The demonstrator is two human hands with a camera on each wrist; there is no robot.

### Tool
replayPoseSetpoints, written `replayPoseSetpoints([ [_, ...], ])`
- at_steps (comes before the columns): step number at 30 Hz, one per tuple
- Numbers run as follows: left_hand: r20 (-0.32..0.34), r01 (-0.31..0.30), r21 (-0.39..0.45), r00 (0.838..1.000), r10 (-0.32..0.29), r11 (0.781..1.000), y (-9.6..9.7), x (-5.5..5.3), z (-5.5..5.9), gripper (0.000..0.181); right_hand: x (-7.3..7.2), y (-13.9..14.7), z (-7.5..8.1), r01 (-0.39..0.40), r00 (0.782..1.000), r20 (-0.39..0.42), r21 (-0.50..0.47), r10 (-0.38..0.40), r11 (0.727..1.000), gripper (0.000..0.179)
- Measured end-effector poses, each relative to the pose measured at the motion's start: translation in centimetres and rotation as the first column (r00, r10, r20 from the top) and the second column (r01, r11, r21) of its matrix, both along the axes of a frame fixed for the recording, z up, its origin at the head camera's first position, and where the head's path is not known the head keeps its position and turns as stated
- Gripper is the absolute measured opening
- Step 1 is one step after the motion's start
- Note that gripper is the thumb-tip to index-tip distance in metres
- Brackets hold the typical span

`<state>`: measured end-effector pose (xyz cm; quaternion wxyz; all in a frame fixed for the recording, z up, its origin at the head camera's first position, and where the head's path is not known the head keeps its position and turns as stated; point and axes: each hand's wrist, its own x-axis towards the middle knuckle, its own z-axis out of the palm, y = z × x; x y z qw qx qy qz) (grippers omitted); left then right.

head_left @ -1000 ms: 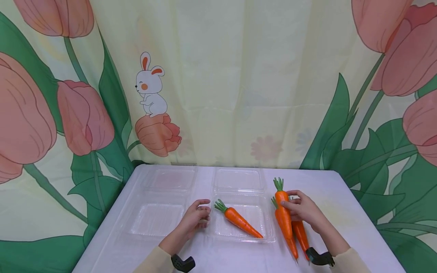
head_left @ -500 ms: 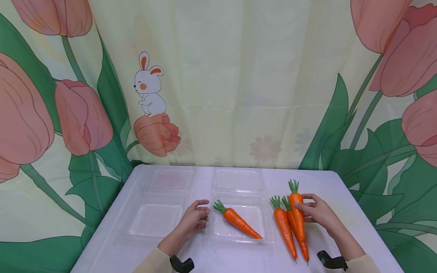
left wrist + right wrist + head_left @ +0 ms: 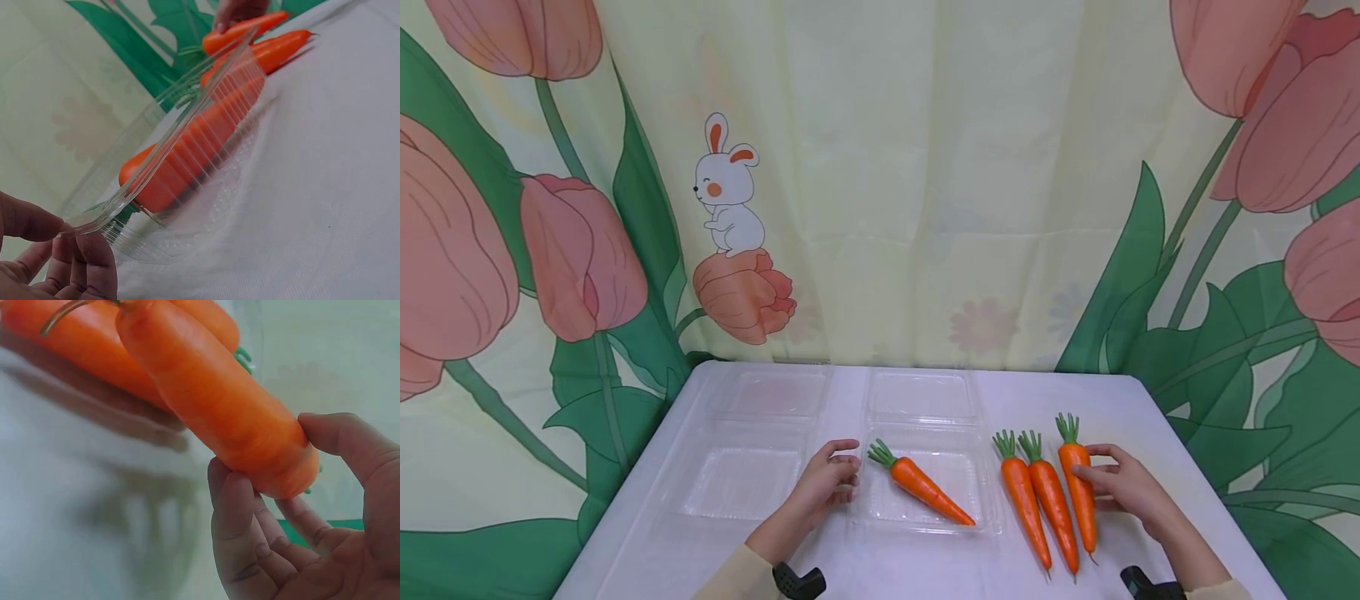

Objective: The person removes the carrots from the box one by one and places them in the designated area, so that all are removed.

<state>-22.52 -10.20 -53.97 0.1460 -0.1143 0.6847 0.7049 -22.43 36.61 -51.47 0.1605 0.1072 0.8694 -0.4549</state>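
My right hand [image 3: 1123,485] pinches an orange carrot [image 3: 1082,510] with a green top near its thick end, thumb on one side and fingers on the other. In the right wrist view this carrot [image 3: 219,394] hangs over the white table, its shadow below. Two more carrots, a middle one [image 3: 1054,504] and a left one [image 3: 1024,510], lie side by side. My left hand [image 3: 826,479] pinches the left rim of an open clear plastic container [image 3: 951,468] between thumb and fingers, as the left wrist view shows. A single carrot [image 3: 931,492] lies slantwise in that container.
Another open clear plastic container [image 3: 745,483] stands to the left, its lid [image 3: 778,392] folded back. The near container's lid [image 3: 925,393] lies behind it. A printed curtain [image 3: 887,208] hangs behind the white table [image 3: 1150,450].
My right hand has carried its carrot rightward from above the other two and lowered it toward the table on their right. The left hand has stayed in place.
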Motion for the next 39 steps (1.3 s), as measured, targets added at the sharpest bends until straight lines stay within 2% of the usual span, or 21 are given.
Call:
replayPoseSetpoints([
  [7,0.004,-0.003,-0.004,1.000,0.003,1.000,0.0,0.1,0.1,0.048,0.3,0.6,-1.3,0.000,0.999,0.037,0.008,0.000,1.000,0.083],
  [16,0.007,-0.002,-0.010,1.000,0.002,1.000,-0.1,0.1,0.2,0.048,0.5,0.5,-2.1,-0.006,0.999,0.051,-0.014,0.007,1.000,0.081],
  [25,0.011,0.009,-0.011,1.000,-0.009,1.000,-0.1,0.0,0.1,0.049,0.6,-0.2,-2.2,-0.006,0.999,0.053,-0.034,0.007,0.999,0.082],
  [39,0.016,0.011,0.002,1.000,-0.011,1.000,-0.2,0.0,0.0,0.048,0.5,0.4,-2.1,0.011,0.998,0.063,0.024,-0.012,1.000,0.086],
])
